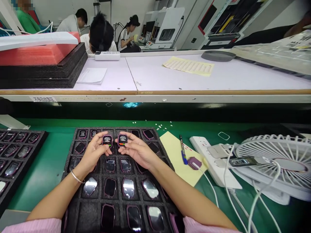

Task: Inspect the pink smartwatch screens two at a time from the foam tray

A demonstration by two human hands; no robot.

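A black tray [87, 215] with rows of watches [108, 216] lies on the green tabletop [54, 161], under the arms [178, 189]. The left hand [93, 152] pinches one lit watch [107, 138] and the right hand [139, 150] pinches another lit watch [122, 138], side by side over the tray's far part. It is best to hold both by their edges, keep fingers [99, 136] off the screens, and leave a gap so they don't bump. The arms hide some of the tray. The backs of both held watches are hidden. Their words look too tiny to read.
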